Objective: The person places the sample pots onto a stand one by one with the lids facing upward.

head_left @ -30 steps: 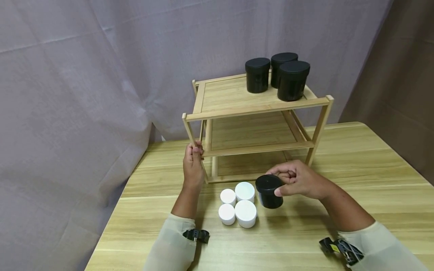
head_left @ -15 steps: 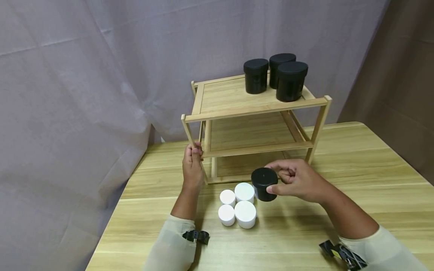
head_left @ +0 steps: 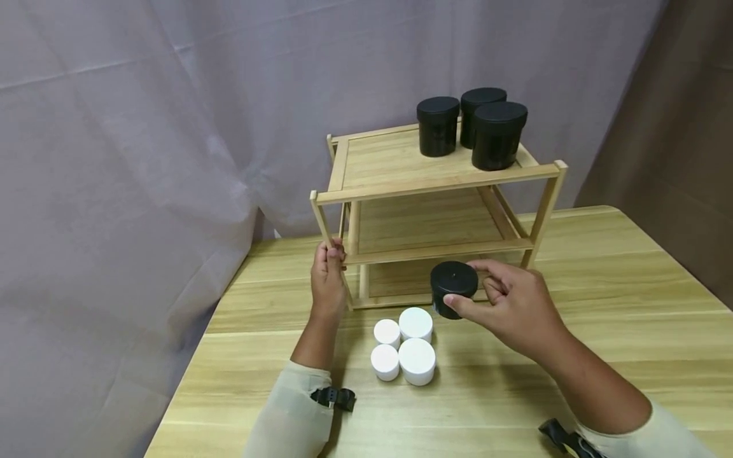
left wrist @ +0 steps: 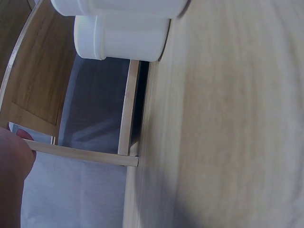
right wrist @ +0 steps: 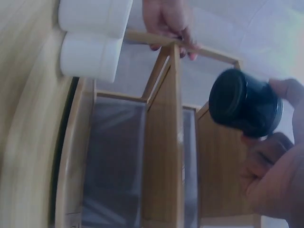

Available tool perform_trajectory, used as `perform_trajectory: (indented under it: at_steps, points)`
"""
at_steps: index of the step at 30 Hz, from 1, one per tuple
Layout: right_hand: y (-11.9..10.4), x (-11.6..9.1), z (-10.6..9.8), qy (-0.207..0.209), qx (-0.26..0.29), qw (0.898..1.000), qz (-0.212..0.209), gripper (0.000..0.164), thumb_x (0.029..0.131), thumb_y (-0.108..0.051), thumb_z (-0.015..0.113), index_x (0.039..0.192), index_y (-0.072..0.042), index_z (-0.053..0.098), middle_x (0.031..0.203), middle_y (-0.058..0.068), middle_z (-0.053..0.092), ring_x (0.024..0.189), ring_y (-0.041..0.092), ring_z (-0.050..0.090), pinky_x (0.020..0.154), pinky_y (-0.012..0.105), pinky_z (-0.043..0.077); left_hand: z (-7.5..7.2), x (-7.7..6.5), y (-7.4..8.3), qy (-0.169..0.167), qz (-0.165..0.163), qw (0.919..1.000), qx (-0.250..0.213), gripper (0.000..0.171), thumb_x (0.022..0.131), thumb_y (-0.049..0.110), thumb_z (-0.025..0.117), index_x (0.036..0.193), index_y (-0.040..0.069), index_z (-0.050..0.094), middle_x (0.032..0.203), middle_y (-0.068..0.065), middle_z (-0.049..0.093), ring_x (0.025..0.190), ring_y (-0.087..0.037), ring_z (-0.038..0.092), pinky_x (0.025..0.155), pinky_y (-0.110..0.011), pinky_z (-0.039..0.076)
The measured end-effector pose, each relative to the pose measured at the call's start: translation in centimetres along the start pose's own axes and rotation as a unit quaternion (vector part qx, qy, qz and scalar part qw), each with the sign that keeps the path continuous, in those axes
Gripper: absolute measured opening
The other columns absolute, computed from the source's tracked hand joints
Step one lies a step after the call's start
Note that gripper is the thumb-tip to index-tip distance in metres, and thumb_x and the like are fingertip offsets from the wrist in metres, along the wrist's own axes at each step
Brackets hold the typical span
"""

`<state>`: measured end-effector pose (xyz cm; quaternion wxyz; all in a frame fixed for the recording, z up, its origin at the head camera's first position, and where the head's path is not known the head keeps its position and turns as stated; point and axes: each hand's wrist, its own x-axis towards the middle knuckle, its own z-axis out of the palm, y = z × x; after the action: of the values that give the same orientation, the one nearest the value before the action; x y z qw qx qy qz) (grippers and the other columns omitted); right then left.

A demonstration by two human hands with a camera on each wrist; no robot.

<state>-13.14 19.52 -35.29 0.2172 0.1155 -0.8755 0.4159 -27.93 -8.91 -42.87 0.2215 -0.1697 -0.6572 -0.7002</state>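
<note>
My right hand (head_left: 512,302) pinches a black lidded jar (head_left: 453,289) between thumb and fingers, in front of the shelf's lower tiers. In the right wrist view the same jar (right wrist: 244,102) hangs clear of the table, its base showing. With my left hand (head_left: 328,273) I grip the front left post of a three-tier wooden shelf (head_left: 389,187), level with the middle tier. Several white lidded jars (head_left: 417,359) stand grouped on the table before the shelf, two larger and two smaller.
Three black lidded jars (head_left: 438,127) stand on the right part of the shelf's top tier. The wooden table (head_left: 618,305) extends to the right. A grey curtain (head_left: 172,159) hangs behind, and a brown one (head_left: 676,146) at the right.
My right hand has lifted the black jar up and away from beside the white jars, toward the shelf. The left hand keeps its grip on the post.
</note>
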Motion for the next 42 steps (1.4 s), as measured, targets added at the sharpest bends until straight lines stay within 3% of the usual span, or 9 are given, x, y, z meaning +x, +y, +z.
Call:
perform_trajectory:
  at_steps: [8,14,26,30,34,39,42]
  points:
    - [-0.8,-0.5,-0.3,0.090,-0.041,0.994,-0.043,0.055,0.078,-0.019,0.100,0.125,0.000,0.077,0.059,-0.007,0.038,0.052,0.002,0.031,0.050,0.022,0.032,0.8,0.3,-0.1,-0.007,0.006,0.9999,-0.013,0.080,0.105,0.058,0.042,0.134,-0.016,0.050,0.097,0.007,0.051,0.094,-0.010,0.050,0.084,-0.024,0.042]
    - [-0.7,0.1,-0.9,0.093,-0.017,0.993,-0.064,0.053,0.078,-0.010,0.098,0.125,0.000,0.077,0.059,-0.009,0.034,0.053,-0.001,0.028,0.052,0.021,0.031,0.9,0.1,-0.1,-0.006,0.001,0.9999,-0.014,0.080,0.105,0.057,0.042,0.135,-0.017,0.049,0.097,0.007,0.051,0.094,-0.009,0.050,0.084,-0.023,0.042]
    - [-1.4,3.8,-3.8,-0.011,0.017,0.993,-0.115,0.052,0.088,-0.003,0.088,0.137,-0.001,0.070,0.063,-0.011,0.034,0.053,0.002,0.030,0.049,0.028,0.031,0.4,-0.1,-0.2,-0.007,0.006,0.9999,-0.005,0.078,0.107,0.057,0.041,0.134,-0.015,0.051,0.097,0.006,0.051,0.095,-0.010,0.050,0.084,-0.023,0.042]
    - [-2.1,5.4,-5.1,-0.061,0.045,0.988,-0.135,0.052,0.091,0.002,0.084,0.140,-0.004,0.068,0.062,-0.013,0.036,0.050,0.002,0.033,0.042,0.029,0.029,0.2,0.0,0.0,-0.008,0.006,0.9999,-0.006,0.078,0.106,0.057,0.041,0.135,-0.015,0.051,0.097,0.005,0.050,0.095,-0.010,0.050,0.085,-0.023,0.042]
    - [-2.6,6.8,-5.8,-0.097,0.032,0.982,-0.158,0.053,0.093,0.001,0.083,0.143,-0.006,0.067,0.062,-0.014,0.039,0.052,0.001,0.034,0.043,0.029,0.030,0.1,0.1,0.1,-0.006,0.006,0.9999,-0.005,0.079,0.105,0.057,0.041,0.135,-0.015,0.051,0.098,0.005,0.050,0.094,-0.010,0.050,0.084,-0.023,0.042]
    - [-2.7,8.2,-6.7,-0.153,0.040,0.973,-0.165,0.052,0.098,0.000,0.079,0.147,-0.005,0.064,0.078,-0.005,0.074,0.054,0.004,0.044,0.046,0.028,0.037,0.1,0.1,-0.1,-0.003,0.007,1.0000,-0.006,0.081,0.104,0.058,0.042,0.134,-0.016,0.051,0.098,0.007,0.051,0.094,-0.009,0.050,0.083,-0.023,0.042]
    - [-2.9,9.2,-7.4,-0.179,0.039,0.969,-0.165,0.052,0.100,-0.001,0.077,0.149,-0.005,0.062,0.094,0.004,0.083,0.055,0.006,0.048,0.047,0.028,0.040,0.0,0.1,-0.3,-0.002,0.010,0.9999,-0.009,0.083,0.103,0.060,0.042,0.134,-0.017,0.050,0.097,0.007,0.051,0.092,-0.009,0.049,0.082,-0.022,0.042]
